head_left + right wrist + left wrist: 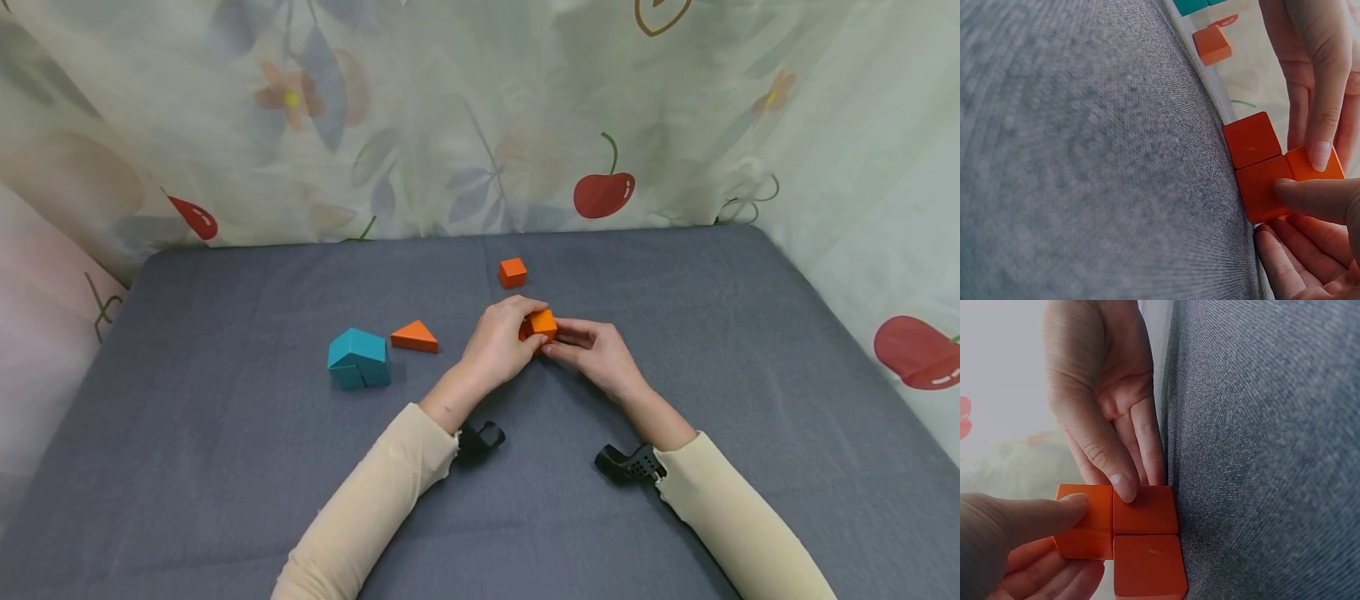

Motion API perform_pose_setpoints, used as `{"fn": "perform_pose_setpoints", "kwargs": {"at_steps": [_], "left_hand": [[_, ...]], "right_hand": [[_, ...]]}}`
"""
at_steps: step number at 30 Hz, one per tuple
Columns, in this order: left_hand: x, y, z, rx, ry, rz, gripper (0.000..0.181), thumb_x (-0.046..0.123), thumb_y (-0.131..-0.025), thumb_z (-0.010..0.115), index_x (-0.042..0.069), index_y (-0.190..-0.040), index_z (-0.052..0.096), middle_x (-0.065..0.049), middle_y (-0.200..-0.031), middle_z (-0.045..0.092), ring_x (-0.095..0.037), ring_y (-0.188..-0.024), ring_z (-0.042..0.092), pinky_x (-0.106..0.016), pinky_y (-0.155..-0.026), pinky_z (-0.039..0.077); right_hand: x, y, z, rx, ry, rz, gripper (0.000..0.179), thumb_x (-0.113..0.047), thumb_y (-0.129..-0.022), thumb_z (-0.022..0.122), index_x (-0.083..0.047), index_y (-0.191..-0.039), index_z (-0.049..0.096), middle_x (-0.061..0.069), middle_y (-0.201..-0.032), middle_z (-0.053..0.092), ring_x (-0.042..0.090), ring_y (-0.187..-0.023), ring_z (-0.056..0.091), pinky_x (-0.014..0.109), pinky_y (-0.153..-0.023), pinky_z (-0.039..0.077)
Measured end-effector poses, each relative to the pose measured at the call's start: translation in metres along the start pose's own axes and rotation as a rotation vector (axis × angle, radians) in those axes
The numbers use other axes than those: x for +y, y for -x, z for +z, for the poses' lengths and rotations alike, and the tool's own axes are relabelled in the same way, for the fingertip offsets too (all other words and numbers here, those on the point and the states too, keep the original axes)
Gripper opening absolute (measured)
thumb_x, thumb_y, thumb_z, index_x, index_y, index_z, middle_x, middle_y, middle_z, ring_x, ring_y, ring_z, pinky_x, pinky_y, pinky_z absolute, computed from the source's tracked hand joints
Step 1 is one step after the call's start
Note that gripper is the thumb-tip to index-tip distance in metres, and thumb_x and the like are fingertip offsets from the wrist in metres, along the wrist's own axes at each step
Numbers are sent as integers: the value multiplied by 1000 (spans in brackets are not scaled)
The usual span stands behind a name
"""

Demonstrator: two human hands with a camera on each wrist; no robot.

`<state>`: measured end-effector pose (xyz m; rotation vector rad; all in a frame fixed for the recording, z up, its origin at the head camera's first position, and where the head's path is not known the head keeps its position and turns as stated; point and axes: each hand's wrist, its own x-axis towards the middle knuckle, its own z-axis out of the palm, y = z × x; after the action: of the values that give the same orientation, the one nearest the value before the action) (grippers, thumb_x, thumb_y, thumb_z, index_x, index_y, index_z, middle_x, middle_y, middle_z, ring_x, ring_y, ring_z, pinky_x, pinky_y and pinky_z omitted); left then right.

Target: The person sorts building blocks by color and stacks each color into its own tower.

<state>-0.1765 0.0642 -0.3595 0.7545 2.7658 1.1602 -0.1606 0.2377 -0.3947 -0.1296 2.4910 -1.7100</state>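
Note:
Three orange cubes are grouped between the hands. Two lie side by side on the cloth: a right cube (1157,515) and a left cube (1149,565). A third, upper cube (543,323) sits on top, mostly over the right one. My left hand (504,337) pinches the upper cube, its thumb on the near face and fingers behind. With thumb and fingers, my right hand (597,354) holds the right lower cube at table level. The left lower cube is mostly hidden by my left hand in the head view.
Another orange cube (512,273) stands behind the hands. To the left lie an orange triangular block (415,337) and a group of teal blocks (358,360) with a sloped top. Grey cloth (225,467) covers the table, and a patterned curtain (420,117) hangs along its back edge.

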Motion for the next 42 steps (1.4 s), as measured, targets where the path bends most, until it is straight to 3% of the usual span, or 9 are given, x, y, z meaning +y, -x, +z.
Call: {"fn": "perform_pose_setpoints", "kwargs": {"at_steps": [10, 15, 19, 28, 32, 35, 42], "left_hand": [[-1, -1, -2, -30, 9, 10, 52, 19, -88, 71, 4, -134, 53, -10, -128, 59, -23, -110, 59, -33, -93, 51], [-3, -2, -5, -23, 16, 52, 54, 29, -90, 69, 4, -135, 53, -9, -128, 58, -23, -109, 57, -34, -94, 50], [-3, -5, -8, 49, 39, 81, 46, 32, -93, 64, 7, -131, 57, -6, -127, 59, -22, -114, 55, -36, -97, 48], [-9, -20, -11, 236, 75, 65, 25, 19, -96, 59, 10, -118, 65, -7, -114, 62, -22, -106, 57, -34, -92, 50], [-14, -27, -10, 284, 96, 54, 23, 16, -95, 60, 9, -116, 66, -8, -114, 61, -26, -107, 58, -35, -91, 50], [-17, -33, -9, 284, 96, 24, 25, 16, -95, 59, 8, -119, 65, -9, -119, 58, -27, -112, 55, -37, -95, 48], [-23, -43, -8, 208, 49, -38, 41, 19, -96, 59, 8, -135, 52, -9, -139, 46, -25, -126, 45, -38, -105, 43]], "right_hand": [[2, 0, -1, 15, 24, -7, 43, -4, -88, 68, 4, -128, 58, 24, -125, 61, 34, -114, 61, 19, -84, 54], [2, 1, -1, 25, 36, -10, 42, -5, -88, 69, 4, -127, 59, 23, -124, 62, 32, -111, 63, 19, -83, 54], [0, 2, -1, 17, 11, 11, 43, -9, -87, 71, 0, -127, 61, 19, -125, 63, 28, -112, 63, 19, -83, 54], [2, 1, 0, 12, -19, 30, 46, -5, -86, 70, 3, -130, 57, 23, -127, 60, 34, -113, 62, 22, -86, 55], [2, 2, 0, 15, -8, 31, 46, -4, -86, 70, 3, -130, 57, 23, -126, 60, 34, -112, 62, 23, -85, 55], [2, 1, 0, 18, -7, 28, 47, -4, -86, 70, 3, -130, 57, 24, -126, 61, 34, -112, 63, 23, -85, 55], [1, 0, 1, 22, -18, 27, 47, -2, -85, 70, 3, -130, 57, 24, -125, 61, 33, -111, 63, 22, -84, 55]]}}
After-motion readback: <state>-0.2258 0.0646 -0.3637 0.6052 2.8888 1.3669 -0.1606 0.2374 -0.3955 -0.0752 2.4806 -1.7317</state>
